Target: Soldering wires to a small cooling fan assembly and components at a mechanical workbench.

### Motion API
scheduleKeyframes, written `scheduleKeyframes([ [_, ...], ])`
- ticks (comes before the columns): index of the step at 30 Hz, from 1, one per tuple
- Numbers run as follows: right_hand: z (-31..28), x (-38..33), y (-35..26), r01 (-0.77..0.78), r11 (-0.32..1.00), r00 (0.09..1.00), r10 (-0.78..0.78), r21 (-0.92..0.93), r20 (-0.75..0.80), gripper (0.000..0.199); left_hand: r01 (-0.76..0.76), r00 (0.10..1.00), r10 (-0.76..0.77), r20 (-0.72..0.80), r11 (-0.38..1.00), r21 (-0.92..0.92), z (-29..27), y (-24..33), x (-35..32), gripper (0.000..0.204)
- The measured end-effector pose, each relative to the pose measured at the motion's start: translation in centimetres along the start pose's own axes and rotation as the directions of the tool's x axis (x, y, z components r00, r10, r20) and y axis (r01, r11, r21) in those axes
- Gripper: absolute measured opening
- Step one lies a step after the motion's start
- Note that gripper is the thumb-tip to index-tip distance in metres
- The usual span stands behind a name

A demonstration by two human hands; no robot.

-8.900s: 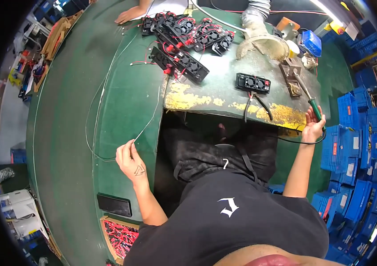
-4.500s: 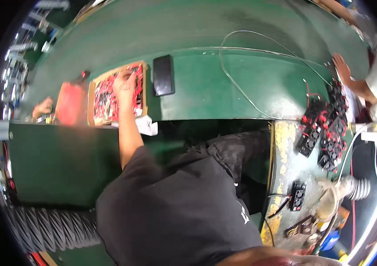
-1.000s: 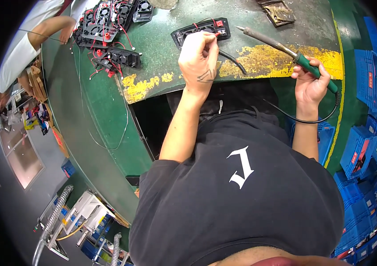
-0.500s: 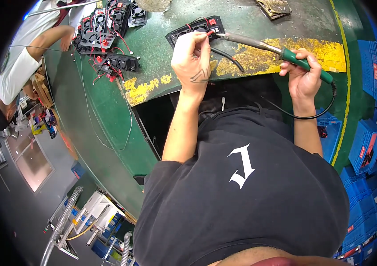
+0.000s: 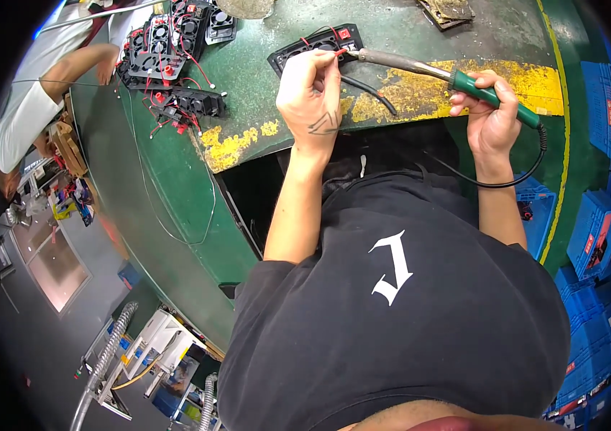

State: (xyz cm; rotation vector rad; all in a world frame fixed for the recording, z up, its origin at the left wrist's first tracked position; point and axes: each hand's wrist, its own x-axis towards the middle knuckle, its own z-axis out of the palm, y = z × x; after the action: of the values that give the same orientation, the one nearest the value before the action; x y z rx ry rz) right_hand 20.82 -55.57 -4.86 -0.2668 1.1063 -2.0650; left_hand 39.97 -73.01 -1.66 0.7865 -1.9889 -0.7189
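My right hand (image 5: 494, 118) is wrapped round the green handle of a soldering iron (image 5: 474, 86). Its metal shaft points left, and the tip lies at the right end of a black fan panel (image 5: 298, 52), close to a small red wire end. My left hand (image 5: 310, 90) pinches that red wire (image 5: 340, 52) between thumb and forefinger, right beside the tip. A red square part (image 5: 346, 34) sits on the panel's upper right corner. My left hand covers part of the panel. A thick black cable (image 5: 370, 91) runs out from beneath my left hand toward the bench edge.
Several black fan panels with red wires (image 5: 165, 61) are piled at the bench's left. Behind them a co-worker's arm (image 5: 79, 68) rests near the pile. A worn block (image 5: 446, 13) lies at the far edge. Blue crates (image 5: 593, 233) stand stacked on the right.
The soldering iron's handle has dipped slightly and shifted a little with my right hand. Its tip stays at the panel's right end; my left hand barely moves.
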Motion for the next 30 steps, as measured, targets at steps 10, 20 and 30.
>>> scheduleKeyframes([
  [10, 0.0, -0.2, -0.5, 0.010, 0.999, 0.999, -0.011, 0.031, 0.031, 0.035, 0.024, 1.000, -0.024, 0.005, 1.000, 0.008, -0.1, 0.1, 0.0, 0.008],
  [20, -5.1, 0.7, -1.6, -0.034, 0.962, 0.993, 0.063, 0.272, -0.098, 0.033, 0.023, 1.000, -0.023, 0.013, 0.999, 0.024, 0.0, 0.2, 0.0, 0.007],
  [30, -7.9, 0.9, -1.4, -0.048, 0.952, 0.985, 0.096, 0.302, -0.146, 0.030, 0.055, 0.998, -0.055, 0.017, 0.998, 0.018, 0.2, 0.1, 0.3, 0.007],
])
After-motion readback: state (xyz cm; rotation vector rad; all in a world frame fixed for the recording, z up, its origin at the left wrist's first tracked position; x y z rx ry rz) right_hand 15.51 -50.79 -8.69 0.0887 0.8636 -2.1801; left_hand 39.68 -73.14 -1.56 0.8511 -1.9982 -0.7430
